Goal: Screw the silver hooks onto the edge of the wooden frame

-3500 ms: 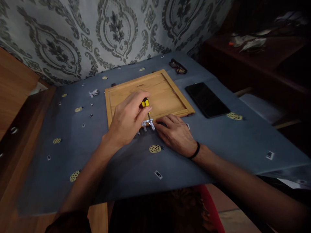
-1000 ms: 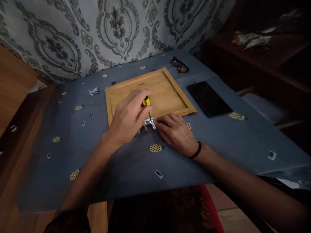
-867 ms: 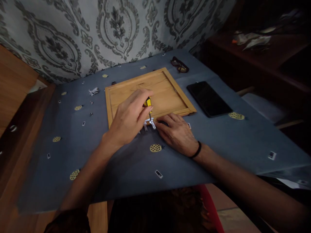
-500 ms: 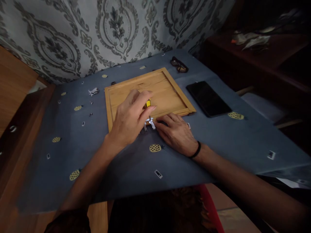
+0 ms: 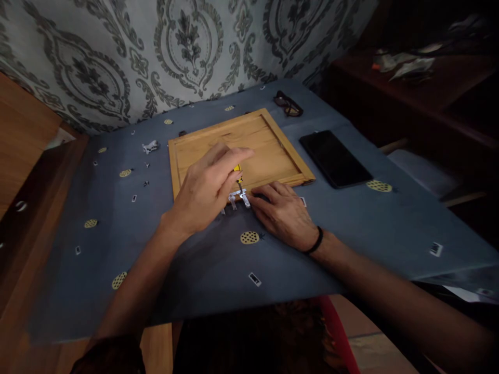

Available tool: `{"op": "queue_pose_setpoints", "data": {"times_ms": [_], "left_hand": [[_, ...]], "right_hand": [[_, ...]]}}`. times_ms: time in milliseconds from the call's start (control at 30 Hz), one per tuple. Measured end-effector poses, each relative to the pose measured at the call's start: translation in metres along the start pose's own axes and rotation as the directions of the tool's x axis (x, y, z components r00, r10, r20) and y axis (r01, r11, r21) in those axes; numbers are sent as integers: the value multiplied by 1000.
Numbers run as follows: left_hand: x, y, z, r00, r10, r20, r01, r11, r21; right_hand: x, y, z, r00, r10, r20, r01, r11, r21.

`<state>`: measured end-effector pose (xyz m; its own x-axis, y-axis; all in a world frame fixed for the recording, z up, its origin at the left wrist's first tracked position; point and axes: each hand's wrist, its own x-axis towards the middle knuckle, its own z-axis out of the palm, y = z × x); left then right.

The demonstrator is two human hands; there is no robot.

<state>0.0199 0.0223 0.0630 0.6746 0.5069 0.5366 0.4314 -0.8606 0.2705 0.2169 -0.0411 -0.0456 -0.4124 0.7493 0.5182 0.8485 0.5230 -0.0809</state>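
My left hand (image 5: 206, 187) is closed round a yellow-handled screwdriver (image 5: 238, 169), whose shaft points down at a silver metal hinge (image 5: 242, 197). That hinge lies on the near edge of a framed wooden panel (image 5: 253, 150), and its arms stick out over the cloth. My right hand (image 5: 283, 215) rests at the panel's near edge, just right of the hinge. Its fingers are bent with the fingertips close to the metal; whether they grip anything is hidden.
A second metal hinge (image 5: 150, 147) and small screws (image 5: 146, 183) lie left of the panel on the blue tablecloth (image 5: 195, 275). A black phone (image 5: 336, 158) is to the right, with sunglasses (image 5: 287, 104) farther back. A patterned curtain (image 5: 148, 52) hangs behind.
My left hand has turned and shifted slightly left, its index finger now stretched over the screwdriver handle. More of the screwdriver's lower part shows. My right hand has stayed in place.
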Motion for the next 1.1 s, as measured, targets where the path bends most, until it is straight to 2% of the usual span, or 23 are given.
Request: {"op": "queue_pose_setpoints", "data": {"times_ms": [167,400,567,767,933,1100], "left_hand": [[1,0,-1,1000,2,9,-2,1000,11],[1,0,-3,997,-60,-47,62,998,28],[1,1,-3,997,-76,-22,77,996,33],[2,2,-2,998,-61,-22,61,998,34],[2,1,-1,999,-51,-17,52,998,40],[1,2,0,999,-42,-21,43,999,32]], "right_hand": [[0,0,0,1000,3,16,-3,1000,-8],[-1,0,0,1000,-13,-2,13,999,-37],[-1,0,2,1000,-8,-9,8,999,-47],[0,0,1,999,-18,-31,17,999,-37],[0,0,0,1000,3,13,-3,1000,-5],[0,0,1,1000,8,5,-8,1000,7]]}}
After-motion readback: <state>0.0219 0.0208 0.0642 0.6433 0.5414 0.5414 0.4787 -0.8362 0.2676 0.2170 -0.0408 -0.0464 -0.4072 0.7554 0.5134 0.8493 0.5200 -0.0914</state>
